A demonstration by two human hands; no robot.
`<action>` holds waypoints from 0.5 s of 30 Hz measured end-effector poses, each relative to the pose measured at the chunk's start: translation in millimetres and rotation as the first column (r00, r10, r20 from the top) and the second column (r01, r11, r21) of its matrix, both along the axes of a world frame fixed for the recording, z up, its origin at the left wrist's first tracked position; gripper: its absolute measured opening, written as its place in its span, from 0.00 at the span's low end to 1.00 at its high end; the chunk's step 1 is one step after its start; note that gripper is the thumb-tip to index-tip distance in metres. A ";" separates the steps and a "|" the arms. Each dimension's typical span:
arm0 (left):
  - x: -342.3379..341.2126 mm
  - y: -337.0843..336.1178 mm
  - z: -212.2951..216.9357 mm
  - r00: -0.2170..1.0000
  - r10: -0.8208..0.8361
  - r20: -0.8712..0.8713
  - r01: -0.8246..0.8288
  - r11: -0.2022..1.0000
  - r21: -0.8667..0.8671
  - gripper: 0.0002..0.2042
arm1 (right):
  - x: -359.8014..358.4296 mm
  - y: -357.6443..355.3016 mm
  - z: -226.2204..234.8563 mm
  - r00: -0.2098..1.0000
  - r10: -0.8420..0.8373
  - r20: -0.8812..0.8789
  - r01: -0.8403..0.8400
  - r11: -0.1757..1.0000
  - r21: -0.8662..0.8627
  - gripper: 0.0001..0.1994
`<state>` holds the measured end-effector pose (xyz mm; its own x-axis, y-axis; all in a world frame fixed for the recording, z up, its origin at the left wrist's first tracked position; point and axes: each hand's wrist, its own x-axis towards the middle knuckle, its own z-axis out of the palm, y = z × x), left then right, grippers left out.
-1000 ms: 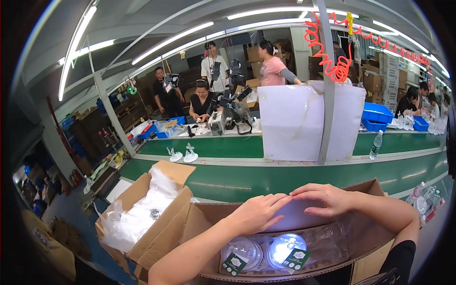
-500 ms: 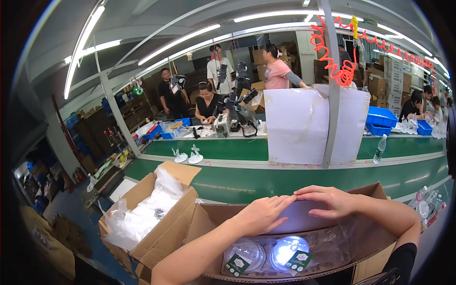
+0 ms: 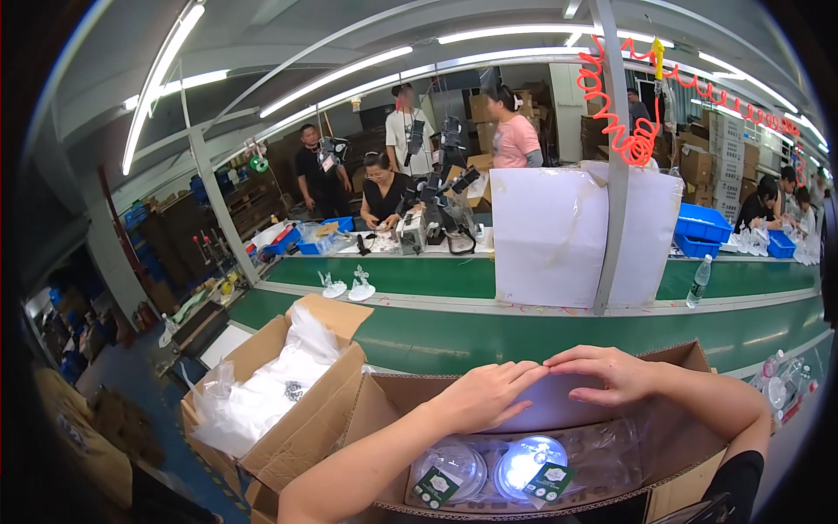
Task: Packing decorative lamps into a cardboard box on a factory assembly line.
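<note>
An open cardboard box (image 3: 690, 417) stands in front of me. Inside, near its front wall, sit two round clear plastic domes. The left dome (image 3: 460, 460) is unlit, while the right dome (image 3: 524, 463) glows bright bluish white; each carries a green tag. A smooth pale panel (image 3: 543, 403) is behind them, under my hands; whether my fingers touch it I cannot tell. My left hand (image 3: 493, 395) and my right hand (image 3: 608, 373) are held over the box, fingers stretched out and fingertips meeting in the middle. Neither hand holds anything visible.
To the left stands another open carton (image 3: 297, 419) with white plastic bags (image 3: 271, 375). Beyond lies a green conveyor belt (image 3: 436, 330) with small clear figurines (image 3: 360, 284), a water bottle (image 3: 698, 281) and a white board (image 3: 550, 236). Several people work across it.
My hands stay almost in place over the box. Across the belt, the person in pink has drawn an arm back from the white board. The view has shifted slightly.
</note>
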<state>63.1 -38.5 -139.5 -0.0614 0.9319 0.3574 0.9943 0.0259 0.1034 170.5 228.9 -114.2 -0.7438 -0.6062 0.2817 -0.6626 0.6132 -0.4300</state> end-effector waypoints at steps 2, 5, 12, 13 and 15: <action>-0.3 1.5 -0.2 1.000 -0.008 0.005 0.008 1.000 -0.005 0.27 | 0.6 0.4 -0.6 1.000 -0.004 0.007 0.004 1.000 -0.004 0.24; 0.5 2.5 0.3 1.000 -0.024 0.018 0.025 1.000 -0.011 0.27 | 0.8 3.1 -3.4 1.000 -0.003 0.009 0.003 1.000 -0.004 0.24; 3.9 0.3 5.9 0.997 0.057 0.054 -0.057 0.998 -0.004 0.27 | -2.2 3.2 -5.6 0.998 0.044 -0.034 -0.044 0.999 -0.016 0.26; 4.9 0.7 7.0 0.997 0.063 0.046 -0.062 0.998 -0.020 0.27 | -1.5 3.2 -7.6 1.000 0.007 -0.019 -0.007 1.000 -0.018 0.26; 5.4 3.5 9.4 0.998 0.040 0.045 -0.039 0.999 -0.025 0.27 | -3.9 4.4 -10.6 0.997 0.052 -0.054 -0.055 0.997 -0.061 0.26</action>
<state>68.5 -35.0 -130.1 -0.1142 0.9369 0.3305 0.9868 0.0685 0.1470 166.7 233.3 -124.8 -0.6938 -0.6247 0.3582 -0.7165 0.5490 -0.4303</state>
